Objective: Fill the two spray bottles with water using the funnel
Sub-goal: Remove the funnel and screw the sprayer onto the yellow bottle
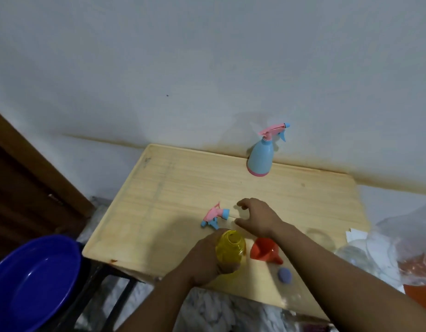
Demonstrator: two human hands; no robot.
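My left hand (204, 262) grips a yellow translucent spray bottle (231, 250) that stands upright near the table's front edge, its neck uncapped. Its pink and blue spray head (215, 215) lies on the wooden table (173, 183) just beyond. My right hand (257, 218) hovers right of that spray head, fingers loosely curved and holding nothing. An orange funnel (263, 250) lies on its side right of the yellow bottle, partly under my right forearm. A blue spray bottle (261, 156) with a pink base and its spray head on stands at the table's far edge by the wall.
A small purple round object (284, 275) lies near the front edge. A clear container (358, 257) and a crumpled plastic bag (406, 240) sit at the right edge. A large blue basin (32, 281) stands left of the table.
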